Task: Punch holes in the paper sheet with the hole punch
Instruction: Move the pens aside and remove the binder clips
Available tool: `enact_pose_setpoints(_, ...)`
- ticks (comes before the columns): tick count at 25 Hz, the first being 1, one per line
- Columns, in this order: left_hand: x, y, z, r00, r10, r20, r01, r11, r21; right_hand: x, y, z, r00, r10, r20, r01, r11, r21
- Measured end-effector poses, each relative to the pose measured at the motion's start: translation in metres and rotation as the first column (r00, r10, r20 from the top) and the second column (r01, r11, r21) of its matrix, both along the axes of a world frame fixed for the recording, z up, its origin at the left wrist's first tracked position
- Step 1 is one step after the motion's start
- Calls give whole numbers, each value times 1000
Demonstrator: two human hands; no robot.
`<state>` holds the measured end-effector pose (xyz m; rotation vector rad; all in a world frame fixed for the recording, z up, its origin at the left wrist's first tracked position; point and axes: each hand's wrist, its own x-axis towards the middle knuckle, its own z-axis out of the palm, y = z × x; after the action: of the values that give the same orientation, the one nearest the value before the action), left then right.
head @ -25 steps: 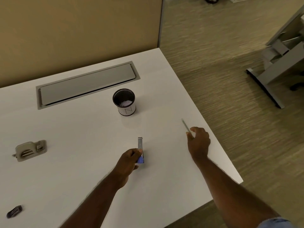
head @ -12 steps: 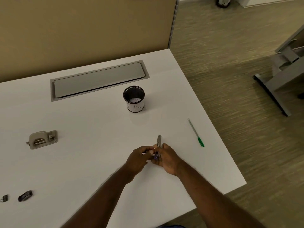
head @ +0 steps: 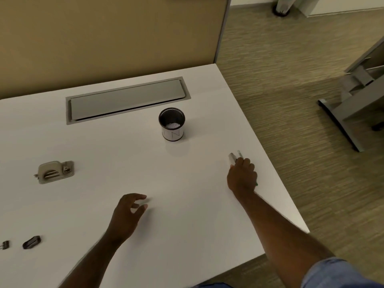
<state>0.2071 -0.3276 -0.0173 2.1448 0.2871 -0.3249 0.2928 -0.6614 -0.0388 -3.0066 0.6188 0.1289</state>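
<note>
A beige-grey hole punch [head: 55, 171] lies flat on the white table [head: 187, 204] at the left, far from both hands. My right hand [head: 242, 176] is near the table's right edge, shut on a small silver tool [head: 232, 158] whose end sticks out past my fingers. A green pen [head: 239, 153] lies right beside that tool and is partly hidden under the hand. My left hand [head: 128, 213] hovers low over the table's middle front, fingers apart and holding nothing. No paper sheet is in view.
A black mesh cup [head: 172, 124] with a white label and white scraps inside stands behind the hands. A grey cable hatch [head: 126, 100] sits at the back. Two small dark clips [head: 31, 242] lie at the front left. The table's right edge drops to carpet.
Both hands met on the small tool in the middle. My right hand then carried it right to the pen, and my left hand let go and drew back left, open.
</note>
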Motion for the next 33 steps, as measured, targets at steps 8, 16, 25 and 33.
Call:
enact_pose_setpoints(8,-31,67,-3,960,164,225,-194,974,117,4,-11,-8,996,4,84,1,998,-61)
enact_pose_setpoints(16,-75,155,5,893,325,312,-410,872,267,-10,22,15,982,-108,155,80,981,178)
enact_pose_setpoints(25,-145,272,5,780,591,205,-616,671,413,-101,275,13,730,659,181,-681,681,268)
enact_pose_setpoints(33,-159,363,-13,777,622,91,-593,677,436,-124,467,14,293,956,-19,-884,278,375)
